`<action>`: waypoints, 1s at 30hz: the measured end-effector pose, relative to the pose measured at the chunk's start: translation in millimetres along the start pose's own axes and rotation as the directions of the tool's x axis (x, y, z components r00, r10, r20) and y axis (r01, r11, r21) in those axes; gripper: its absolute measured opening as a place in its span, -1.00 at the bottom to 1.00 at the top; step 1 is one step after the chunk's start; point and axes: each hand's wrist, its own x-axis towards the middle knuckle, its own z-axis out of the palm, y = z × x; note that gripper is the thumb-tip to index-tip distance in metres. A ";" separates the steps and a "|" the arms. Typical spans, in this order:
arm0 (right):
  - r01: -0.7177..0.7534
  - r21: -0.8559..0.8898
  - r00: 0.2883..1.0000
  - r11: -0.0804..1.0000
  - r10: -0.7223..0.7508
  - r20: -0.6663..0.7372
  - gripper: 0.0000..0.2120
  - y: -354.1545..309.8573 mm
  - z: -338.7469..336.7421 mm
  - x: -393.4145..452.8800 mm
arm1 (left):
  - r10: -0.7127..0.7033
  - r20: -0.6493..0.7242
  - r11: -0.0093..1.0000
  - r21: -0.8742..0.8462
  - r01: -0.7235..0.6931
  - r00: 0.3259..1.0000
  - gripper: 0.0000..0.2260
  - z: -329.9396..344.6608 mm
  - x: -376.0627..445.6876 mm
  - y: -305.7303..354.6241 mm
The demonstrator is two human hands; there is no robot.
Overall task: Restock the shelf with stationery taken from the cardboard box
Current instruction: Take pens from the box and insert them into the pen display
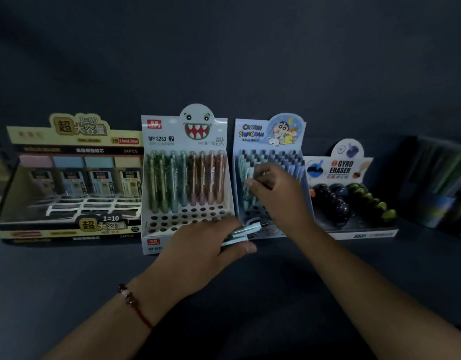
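Note:
A blue cartoon display box (269,136) stands on the dark shelf (289,255), with several pale mechanical pencils upright in its rear holes. My right hand (273,189) is over that box and pinches one pencil (259,174) above the rows. My left hand (206,245) hovers at the box's front left corner. It grips a small bundle of mint pencils (246,231) whose tips point right. The cardboard box is out of view.
Left of the blue box stands a white monster-face pencil display (185,133), partly filled. A yellow lead-refill display (68,141) is at the far left, a gyro eraser display (354,203) at the right, and dim packages (439,183) at the far right.

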 end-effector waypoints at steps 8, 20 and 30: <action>-0.256 0.437 0.963 0.862 0.187 0.194 -0.73 -20.1 -38.4 -87.3 | 0.052 -0.024 0.998 -0.033 -0.053 0.998 -0.63 1.9 -2.1 4.9; -0.194 0.385 0.968 0.902 0.112 0.224 -0.82 -22.2 -36.3 -117.6 | 0.131 0.014 0.984 -0.124 -0.128 0.991 -0.62 8.6 -9.0 9.7; -0.220 0.454 0.975 0.863 0.191 0.110 -0.86 -23.0 -37.2 -117.1 | 0.076 0.052 0.984 -0.165 -0.066 0.996 -0.61 5.3 -10.6 11.3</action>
